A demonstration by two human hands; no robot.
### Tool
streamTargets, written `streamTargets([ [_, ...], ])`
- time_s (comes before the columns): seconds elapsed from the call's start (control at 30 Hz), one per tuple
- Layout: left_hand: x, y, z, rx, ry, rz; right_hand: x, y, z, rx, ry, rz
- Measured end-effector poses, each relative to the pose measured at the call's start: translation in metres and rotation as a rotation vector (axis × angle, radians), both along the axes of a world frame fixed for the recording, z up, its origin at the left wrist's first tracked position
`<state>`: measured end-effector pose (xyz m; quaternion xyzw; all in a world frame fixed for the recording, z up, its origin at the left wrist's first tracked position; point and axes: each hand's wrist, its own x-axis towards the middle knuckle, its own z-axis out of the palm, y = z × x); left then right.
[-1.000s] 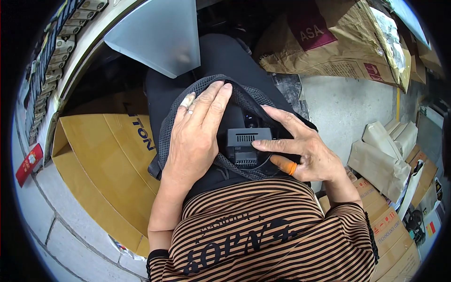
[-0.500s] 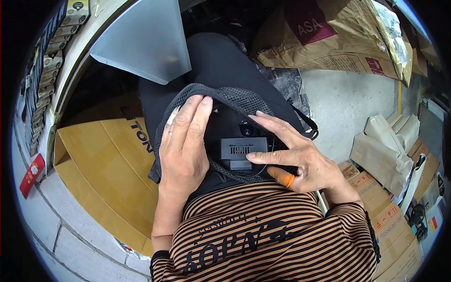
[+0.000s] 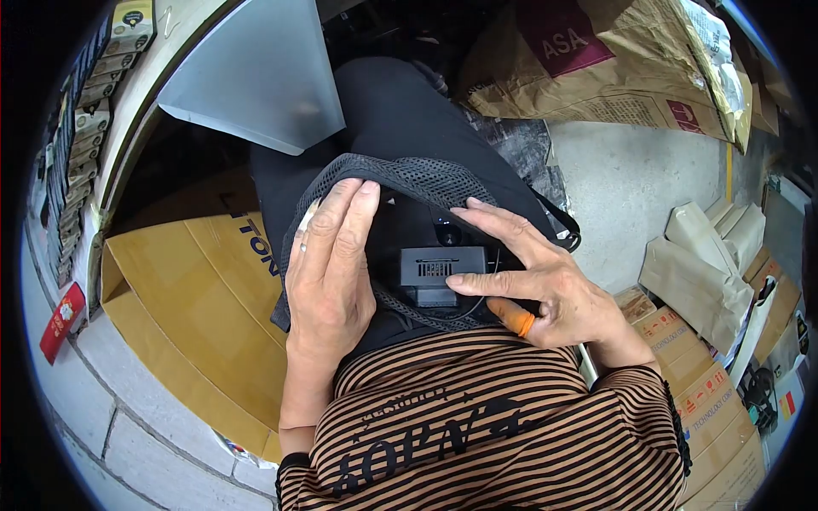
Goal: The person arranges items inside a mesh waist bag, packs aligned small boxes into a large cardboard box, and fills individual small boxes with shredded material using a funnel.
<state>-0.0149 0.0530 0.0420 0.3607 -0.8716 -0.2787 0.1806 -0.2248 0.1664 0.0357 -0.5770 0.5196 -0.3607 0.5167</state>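
Surface: the lap in dark trousers (image 3: pixel 396 106), with a black mesh-edged fabric piece (image 3: pixel 426 177) spread over it. Room: pale concrete floor (image 3: pixel 618 187) at right; paved area of grey blocks (image 3: pixel 149 392) at lower left; yellow-brown cardboard (image 3: pixel 187 289) beside the lap. A brown paper sack (image 3: pixel 596 81) marked "ASA" lies at upper right, printed cartons (image 3: pixel 707 387) at lower right. A translucent panel (image 3: pixel 260 77) angles over the knees.

Specimen: dark boxy device (image 3: pixel 443 257), located inside the mesh-bordered opening, near the waist. Casing matte, dark grey to black; 1 row of short upright slots across the visible face, with a narrower block below. A round dark part (image 3: pixel 449 234) sits just above it.

Left hand (image 3: pixel 328 281): fingers extended, roughly together, 2 fingertips against the mesh rim (ring visible on 1 finger); thumb hidden, so cannot tell whether it pinches the cloth. Right hand (image 3: pixel 550 285): open, digits spread, 1 fingertip on the casing by the slots, upper fingers at the rim; nothing enclosed. 1 digit wears an orange cover (image 3: pixel 527 324).
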Motion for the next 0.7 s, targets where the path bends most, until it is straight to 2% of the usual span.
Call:
streamTargets([
  [0.7,0.0027,0.0020,-0.0063,0.006,0.014,0.025,0.0017,0.0024,-0.0074,-0.007,0.006,0.017],
])
